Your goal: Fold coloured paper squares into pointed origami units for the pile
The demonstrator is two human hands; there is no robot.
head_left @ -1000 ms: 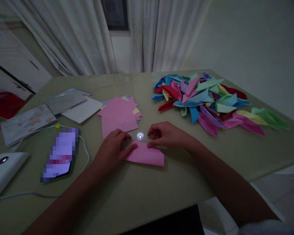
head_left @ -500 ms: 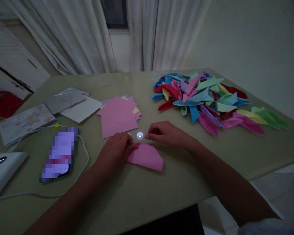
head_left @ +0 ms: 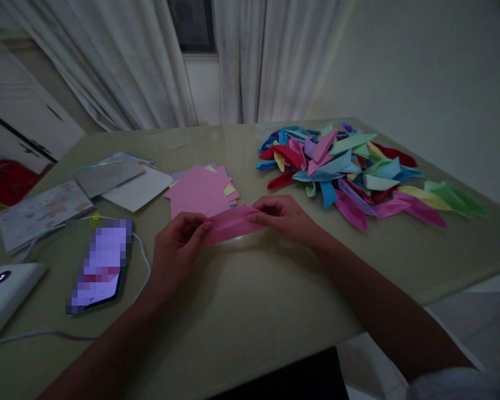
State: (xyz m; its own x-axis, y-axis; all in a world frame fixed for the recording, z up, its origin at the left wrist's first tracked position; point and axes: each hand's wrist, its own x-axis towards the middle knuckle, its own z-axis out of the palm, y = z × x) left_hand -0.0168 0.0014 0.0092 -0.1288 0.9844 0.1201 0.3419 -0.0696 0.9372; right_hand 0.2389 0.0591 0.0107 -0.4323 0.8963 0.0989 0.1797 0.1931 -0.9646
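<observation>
A folded pink paper (head_left: 231, 224) is lifted just above the olive table (head_left: 250, 311), held at both ends. My left hand (head_left: 179, 247) pinches its left end, fingers closed. My right hand (head_left: 281, 216) pinches its right end the same way. Just behind the paper lies a stack of flat pink and yellow paper sheets (head_left: 202, 189).
A heap of folded coloured paper pieces (head_left: 354, 169) covers the table's right back. At the left lie a phone (head_left: 100, 264) with a white cable, a white device (head_left: 4, 289) and printed sheets (head_left: 79, 186). Curtains hang behind; the table edge runs close at the right.
The pink paper lay on the table under my fingers; now both hands have lifted it and hold it by its ends, a little farther from me.
</observation>
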